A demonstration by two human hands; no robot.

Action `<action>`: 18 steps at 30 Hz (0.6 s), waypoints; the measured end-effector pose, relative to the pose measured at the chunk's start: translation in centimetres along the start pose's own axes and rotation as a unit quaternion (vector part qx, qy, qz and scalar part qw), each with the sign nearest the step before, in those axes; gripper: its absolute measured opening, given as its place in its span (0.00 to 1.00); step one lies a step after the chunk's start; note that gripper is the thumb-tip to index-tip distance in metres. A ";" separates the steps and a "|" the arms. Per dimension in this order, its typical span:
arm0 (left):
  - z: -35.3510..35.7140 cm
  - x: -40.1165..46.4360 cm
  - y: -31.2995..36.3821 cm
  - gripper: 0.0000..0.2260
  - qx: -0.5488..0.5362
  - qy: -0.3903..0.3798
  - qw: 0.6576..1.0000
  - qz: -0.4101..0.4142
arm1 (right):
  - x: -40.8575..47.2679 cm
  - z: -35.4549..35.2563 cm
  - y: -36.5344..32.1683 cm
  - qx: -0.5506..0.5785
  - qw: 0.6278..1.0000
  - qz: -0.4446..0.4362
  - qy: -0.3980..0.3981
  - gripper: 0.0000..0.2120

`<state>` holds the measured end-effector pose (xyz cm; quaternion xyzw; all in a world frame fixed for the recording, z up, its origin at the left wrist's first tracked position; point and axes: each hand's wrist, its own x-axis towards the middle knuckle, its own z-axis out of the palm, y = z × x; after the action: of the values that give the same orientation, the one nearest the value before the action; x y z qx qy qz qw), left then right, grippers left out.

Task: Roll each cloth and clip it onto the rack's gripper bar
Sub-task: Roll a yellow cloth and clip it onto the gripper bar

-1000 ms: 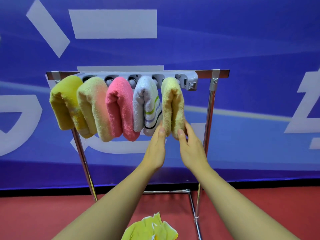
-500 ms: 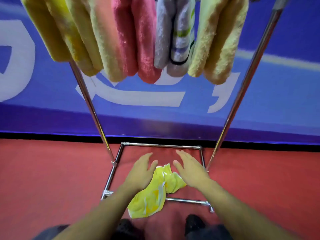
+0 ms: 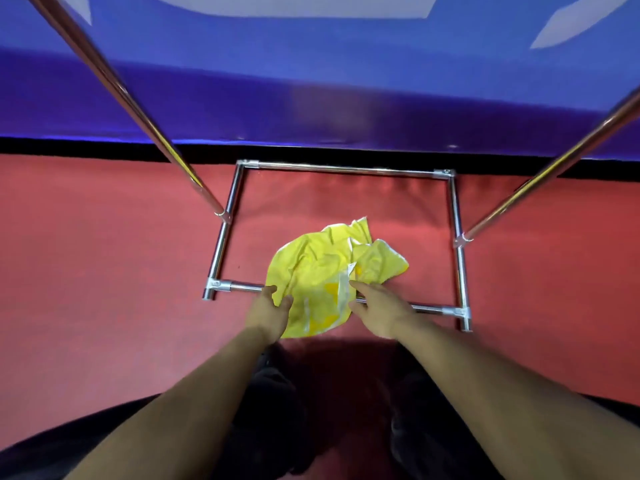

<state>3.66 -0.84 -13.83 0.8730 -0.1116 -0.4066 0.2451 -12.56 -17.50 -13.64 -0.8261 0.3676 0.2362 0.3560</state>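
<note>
A crumpled yellow cloth point(image 3: 329, 275) lies on the red floor, draped over the front bar of the rack's base frame point(image 3: 346, 168). My left hand point(image 3: 270, 313) touches the cloth's left edge with fingers extended. My right hand point(image 3: 377, 311) reaches its right side, fingers stretched onto the fabric. Neither hand plainly grips it. The rack's gripper bar and the hung cloths are out of view above.
Two slanted chrome uprights point(image 3: 114, 81) point(image 3: 554, 168) rise from the base on either side. A blue banner wall point(image 3: 329, 81) stands behind. My dark shoes point(image 3: 273, 410) are on the red floor point(image 3: 104, 271) just below the cloth.
My hands left the hanging yellow towel on the rack and dropped to the floor. My view tilted down, and both hands now reach the yellow cloth.
</note>
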 end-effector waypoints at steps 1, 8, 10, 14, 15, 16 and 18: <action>0.5 0.8 -0.8 0.27 -0.013 -0.002 1.000 -0.023 | 1.0 0.7 0.2 0.005 1.000 0.006 -0.012 0.28; 3.5 6.5 -3.9 0.27 -0.118 0.040 0.982 -0.140 | 6.7 4.8 1.0 0.063 0.996 0.052 -0.041 0.29; 4.2 7.3 -4.6 0.29 -0.131 0.057 0.976 -0.166 | 7.7 5.3 1.3 0.088 0.993 0.067 -0.052 0.29; 5.6 8.4 -5.9 0.21 -0.205 0.070 0.952 -0.217 | 8.7 6.0 1.4 0.159 0.983 0.094 -0.017 0.27; 6.0 8.7 -6.2 0.21 -0.244 0.073 0.940 -0.226 | 8.8 6.3 1.5 0.196 0.976 0.098 0.002 0.26; 6.3 8.8 -6.2 0.21 -0.283 0.077 0.927 -0.236 | 8.7 6.4 1.5 0.240 0.966 0.098 0.022 0.24; 6.6 8.8 -5.6 0.18 -0.319 0.080 0.913 -0.242 | 8.2 6.2 1.4 0.320 0.940 0.097 0.065 0.18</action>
<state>4.24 -1.81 -26.15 0.7781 0.2584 -0.3966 0.4128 -9.37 -17.08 -23.49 -0.6421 0.5246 0.0850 0.5525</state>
